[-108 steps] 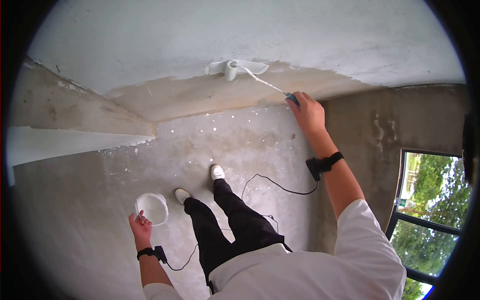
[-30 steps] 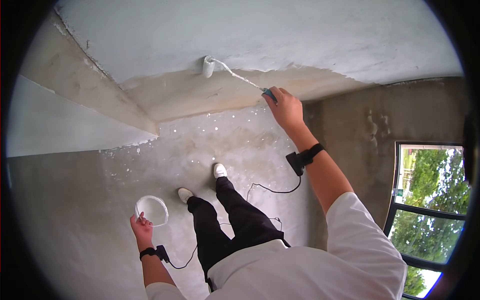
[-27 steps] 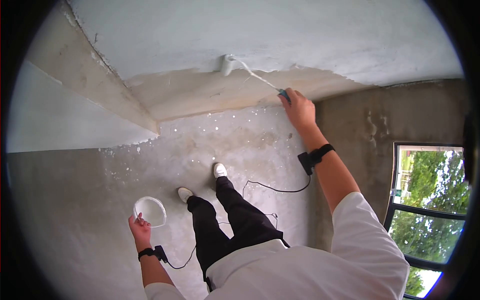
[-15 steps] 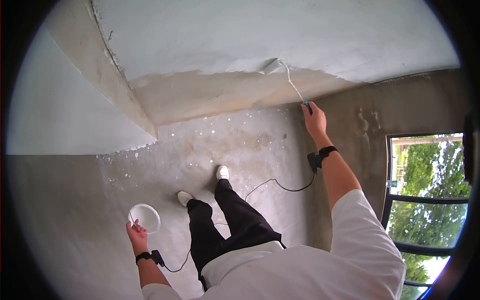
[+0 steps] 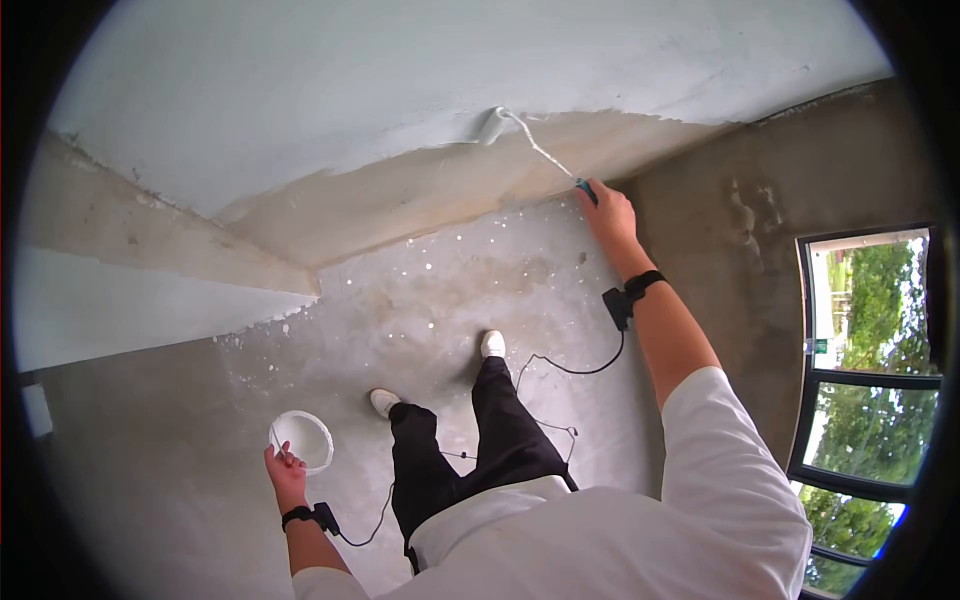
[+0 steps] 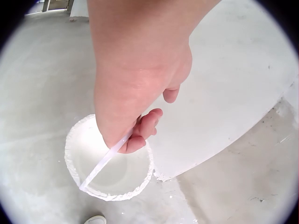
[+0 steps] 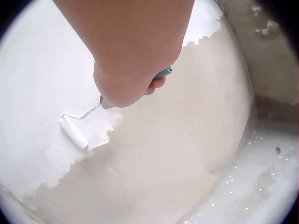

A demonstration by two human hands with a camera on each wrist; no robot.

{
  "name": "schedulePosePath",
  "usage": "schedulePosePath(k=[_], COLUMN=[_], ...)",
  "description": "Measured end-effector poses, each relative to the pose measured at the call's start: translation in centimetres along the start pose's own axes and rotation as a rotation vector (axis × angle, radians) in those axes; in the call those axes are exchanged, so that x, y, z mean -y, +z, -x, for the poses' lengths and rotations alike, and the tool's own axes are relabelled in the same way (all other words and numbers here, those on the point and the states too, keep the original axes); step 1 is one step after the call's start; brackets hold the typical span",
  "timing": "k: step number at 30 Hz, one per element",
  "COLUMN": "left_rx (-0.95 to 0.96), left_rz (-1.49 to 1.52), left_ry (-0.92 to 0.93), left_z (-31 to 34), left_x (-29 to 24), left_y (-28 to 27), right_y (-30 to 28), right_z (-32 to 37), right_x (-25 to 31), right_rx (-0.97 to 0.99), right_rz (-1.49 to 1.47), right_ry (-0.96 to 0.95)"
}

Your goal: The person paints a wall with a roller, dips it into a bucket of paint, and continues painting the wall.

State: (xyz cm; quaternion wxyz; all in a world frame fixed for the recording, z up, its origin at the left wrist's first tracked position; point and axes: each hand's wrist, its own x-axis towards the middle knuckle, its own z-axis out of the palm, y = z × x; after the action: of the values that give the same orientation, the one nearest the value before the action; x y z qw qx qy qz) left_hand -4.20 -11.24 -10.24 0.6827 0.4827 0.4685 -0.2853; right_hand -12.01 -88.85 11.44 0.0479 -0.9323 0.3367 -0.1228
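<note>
My right hand [image 5: 612, 222] grips the blue-green handle [image 5: 587, 191] of a paint roller. The white roller head [image 5: 492, 127] lies against the wall at the lower edge of the white paint. In the right wrist view the roller head [image 7: 74, 133] rests on the painted side of the ragged edge, and my hand [image 7: 128, 81] partly hides the handle. My left hand [image 5: 287, 474] holds a white bucket [image 5: 327, 440] by its thin handle. The left wrist view shows my fingers curled round that handle [image 6: 103, 162], with the bucket's coated rim [image 6: 70, 161] below.
Bare brownish wall [image 5: 400, 195] borders the white area. A ledge [image 5: 150, 300] juts in at the left. White drops dot the grey floor [image 5: 400, 310] near my shoes [image 5: 492, 344]. A black cable [image 5: 575, 371] hangs from the right wrist camera. A window [image 5: 860, 310] is at the right.
Since half a second ago, the roller and my right hand have moved left along the wall. Earlier the roller was further left, then went right. My feet stand wider apart; the bucket is still held.
</note>
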Motion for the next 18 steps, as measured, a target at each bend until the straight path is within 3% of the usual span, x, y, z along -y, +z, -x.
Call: schedulePosePath(k=[3, 7, 9, 12, 18], left_rx=[0.006, 0.01, 0.017, 0.103, 0.178], left_rz=[-0.004, 0.024, 0.027, 0.066, 0.06], left_ry=[0.016, 0.037, 0.059, 0.048, -0.009], left_z=[2.5, 5.8, 7.3, 9.4, 12.4], left_x=[1.7, 5.1, 7.2, 10.1, 15.1], left_y=[4.4, 10.1, 13.0, 16.9, 24.9], right_y=[-1.2, -1.0, -1.5, -0.7, -3.4], right_z=[-0.6, -1.7, -2.5, -3.9, -8.1], right_x=[-8.4, -16.0, -16.4, -15.6, -9.1], right_rx=[-0.007, -0.008, 0.05, -0.005, 0.139], right_rz=[0.009, -0.092, -0.084, -0.157, -0.181], right_ry=[0.186, 0.231, 0.187, -0.076, -0.281])
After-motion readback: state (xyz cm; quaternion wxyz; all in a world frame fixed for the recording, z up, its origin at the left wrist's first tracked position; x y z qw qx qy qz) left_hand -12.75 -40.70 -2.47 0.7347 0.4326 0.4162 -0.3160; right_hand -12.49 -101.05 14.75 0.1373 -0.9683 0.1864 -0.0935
